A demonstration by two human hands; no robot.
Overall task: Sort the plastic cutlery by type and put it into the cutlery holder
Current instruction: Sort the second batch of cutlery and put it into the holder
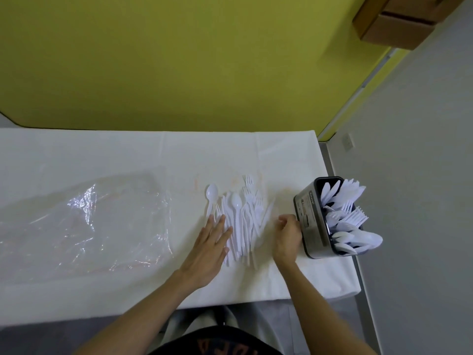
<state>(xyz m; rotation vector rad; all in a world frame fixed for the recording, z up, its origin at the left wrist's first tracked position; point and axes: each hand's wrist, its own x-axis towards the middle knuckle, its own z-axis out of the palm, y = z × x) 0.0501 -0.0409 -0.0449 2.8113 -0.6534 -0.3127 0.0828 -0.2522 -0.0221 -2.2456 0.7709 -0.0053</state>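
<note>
A loose pile of white plastic cutlery [243, 219], with spoons, forks and a knife, lies on the white table. My left hand [210, 248] rests flat with fingers spread on the pile's left edge, holding nothing. My right hand [288, 235] hovers curled between the pile and the cutlery holder [311, 221], its fingers loosely closed; nothing shows in it. The grey metal holder stands at the table's right end. Its far compartment has knives [340, 192], the middle has forks [352, 213], the near one has spoons [358, 240].
A crumpled clear plastic bag [84, 221] lies on the left half of the white tablecloth [128, 155]. The table's right edge runs just past the holder. A yellow-green wall stands behind the table.
</note>
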